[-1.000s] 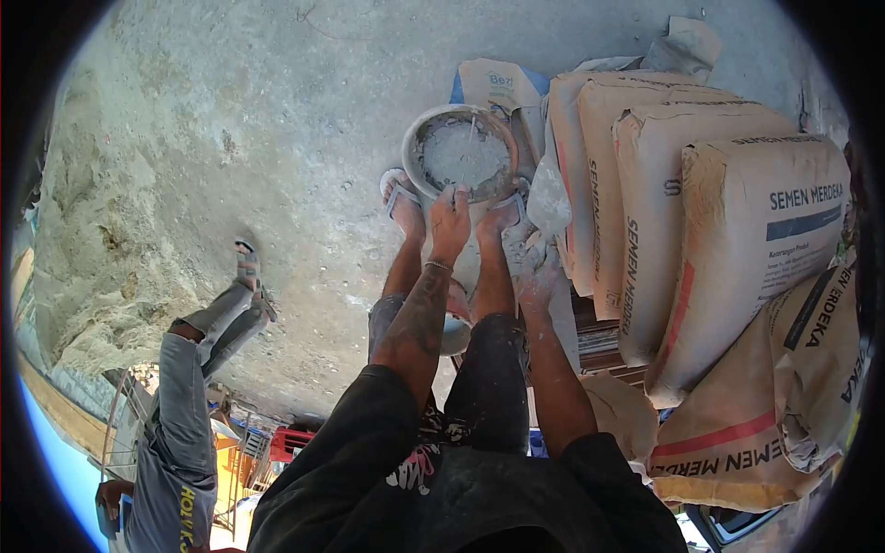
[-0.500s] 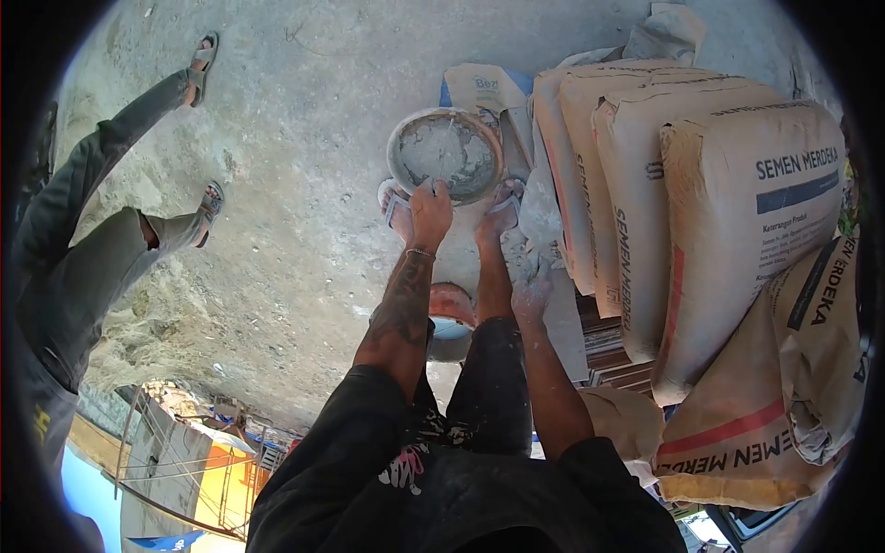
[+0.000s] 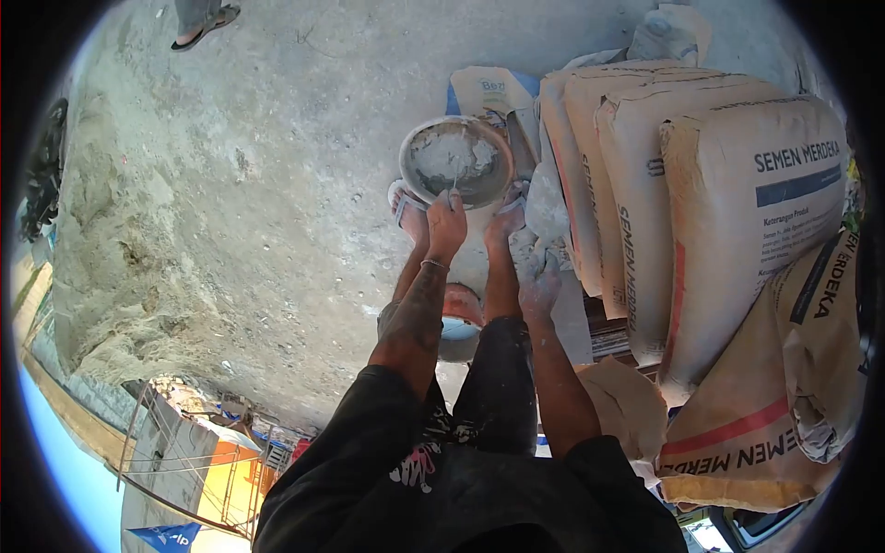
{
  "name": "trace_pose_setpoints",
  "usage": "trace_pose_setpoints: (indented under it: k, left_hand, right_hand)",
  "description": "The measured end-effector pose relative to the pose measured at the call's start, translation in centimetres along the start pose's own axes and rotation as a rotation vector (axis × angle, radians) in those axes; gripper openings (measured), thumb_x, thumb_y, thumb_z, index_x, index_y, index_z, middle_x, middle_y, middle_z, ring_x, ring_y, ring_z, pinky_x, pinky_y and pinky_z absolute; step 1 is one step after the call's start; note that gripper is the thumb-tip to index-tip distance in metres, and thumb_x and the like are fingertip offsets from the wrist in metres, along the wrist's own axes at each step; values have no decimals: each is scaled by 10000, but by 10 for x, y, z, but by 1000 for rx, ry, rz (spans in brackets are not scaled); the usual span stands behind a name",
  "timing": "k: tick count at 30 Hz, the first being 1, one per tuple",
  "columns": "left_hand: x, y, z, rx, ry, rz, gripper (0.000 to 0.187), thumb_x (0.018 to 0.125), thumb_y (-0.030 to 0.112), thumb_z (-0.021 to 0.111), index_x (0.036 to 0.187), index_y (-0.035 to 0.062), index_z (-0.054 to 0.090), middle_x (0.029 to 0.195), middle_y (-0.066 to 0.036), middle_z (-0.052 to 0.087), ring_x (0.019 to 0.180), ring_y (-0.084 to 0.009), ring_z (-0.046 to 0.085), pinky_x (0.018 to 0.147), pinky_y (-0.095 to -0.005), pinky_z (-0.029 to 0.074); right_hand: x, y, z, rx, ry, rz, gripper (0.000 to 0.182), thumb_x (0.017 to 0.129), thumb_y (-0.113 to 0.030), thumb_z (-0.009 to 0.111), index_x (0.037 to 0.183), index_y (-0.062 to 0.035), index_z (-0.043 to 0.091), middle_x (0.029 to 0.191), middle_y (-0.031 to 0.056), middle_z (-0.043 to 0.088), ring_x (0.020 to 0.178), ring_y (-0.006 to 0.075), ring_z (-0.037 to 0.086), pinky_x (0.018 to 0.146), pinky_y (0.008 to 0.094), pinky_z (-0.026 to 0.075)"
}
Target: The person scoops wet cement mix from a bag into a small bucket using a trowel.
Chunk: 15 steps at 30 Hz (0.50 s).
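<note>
A round bowl (image 3: 506, 152) of wet grey mix stands on the ground in front of my feet. My left hand (image 3: 446, 227) is closed round the end of a thin tool (image 3: 455, 175) at the bowl's near rim, and the tool's far end is in the mix. Lower and to the right, my dusty right hand (image 3: 540, 293) is beside grey lumps and a pale sheet (image 3: 544, 207); its fingers are too blurred to read. Between my legs sits a red-rimmed bucket (image 3: 461, 302) with something pale blue inside.
Large cement sacks (image 3: 756, 221) stand in a row on the right, with crumpled sacks (image 3: 728, 442) below them. A torn paper bag (image 3: 493, 90) lies beyond the bowl. Another person's sandalled foot (image 3: 207, 28) shows at the top left.
The other person has gone from the left side; only a foot and lower leg show at the top. My left hand and the tool have shifted, and the mix's surface looks different.
</note>
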<state>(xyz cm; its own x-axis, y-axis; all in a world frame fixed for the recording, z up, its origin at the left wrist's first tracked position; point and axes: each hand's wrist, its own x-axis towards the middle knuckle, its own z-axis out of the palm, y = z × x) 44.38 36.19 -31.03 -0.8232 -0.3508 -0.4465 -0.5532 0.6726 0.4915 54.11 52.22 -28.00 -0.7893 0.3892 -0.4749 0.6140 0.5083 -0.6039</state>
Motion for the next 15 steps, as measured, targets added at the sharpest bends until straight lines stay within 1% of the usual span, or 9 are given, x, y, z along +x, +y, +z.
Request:
trace_pose_setpoints:
  k: [2, 4, 5, 8, 9, 12, 13, 14, 15]
  left_hand:
    - [9, -3, 6, 4, -31, -30, 349, 875, 314, 405, 891, 32, 611, 857, -268, 576, 879, -437, 516, 880, -494, 291]
    - [17, -19, 16, 11, 37, 267, 249, 869, 169, 424, 815, -46, 538, 702, -260, 533, 702, -447, 506, 615, -458, 385]
    - [6, 4, -1, 25, 13, 123, 250, 868, 172, 424, 810, -45, 533, 699, -262, 532, 697, -444, 506, 614, -457, 386]
    - [4, -2, 4, -62, 21, 129, 253, 870, 177, 431, 788, -42, 526, 679, -250, 524, 680, -439, 502, 602, -470, 373]
    - [14, -25, 22, -47, -12, 108, 257, 870, 188, 428, 788, -39, 517, 688, -261, 524, 704, -446, 507, 612, -480, 367]
    - [1, -1, 3, -1, 46, 141, 266, 874, 200, 426, 795, -35, 521, 698, -262, 529, 718, -451, 507, 618, -483, 369]
    - [-3, -2, -1, 5, -62, 2, 351, 873, 306, 411, 846, 7, 593, 877, -247, 586, 978, -441, 471, 865, -483, 303]
    - [4, -7, 0, 6, -65, 5, 351, 873, 306, 411, 846, 7, 593, 877, -247, 586, 978, -441, 471, 865, -483, 303]
    - [14, -12, 2, -102, -125, -100, 359, 870, 315, 414, 855, 6, 596, 936, -269, 568, 1040, -455, 425, 899, -491, 272]
  right_hand:
    - [0, 0, -4, 20, 21, -23, 282, 836, -187, 499, 962, 65, 509, 858, 255, 537, 810, 421, 523, 696, 435, 417]
    - [-2, 2, -5, 18, -60, 19, 279, 833, -176, 505, 964, 70, 509, 879, 253, 539, 824, 407, 528, 712, 420, 423]
    - [-3, 3, -2, 27, -57, 14, 279, 833, -176, 505, 964, 70, 509, 879, 253, 539, 824, 407, 528, 712, 420, 423]
    - [-8, 8, 1, -66, -16, 74, 277, 837, -169, 496, 973, 71, 513, 906, 254, 542, 843, 404, 533, 727, 417, 428]
    - [-11, 11, 0, -64, -29, 84, 282, 836, -167, 496, 984, 72, 513, 922, 256, 542, 855, 403, 535, 739, 417, 429]
    - [-13, 12, -1, -59, -21, 86, 291, 837, -168, 490, 1000, 73, 512, 942, 259, 543, 876, 403, 535, 759, 419, 429]
    - [-12, 11, 0, -68, -1, 99, 295, 839, -169, 485, 1005, 72, 511, 946, 260, 543, 885, 404, 533, 767, 421, 427]
    - [-14, 12, -1, -67, 2, 103, 295, 839, -169, 485, 1005, 72, 511, 946, 260, 543, 885, 404, 533, 767, 421, 427]
    - [-16, 14, -5, -70, -18, 107, 302, 837, -171, 489, 1016, 71, 509, 953, 262, 542, 895, 403, 532, 773, 421, 426]
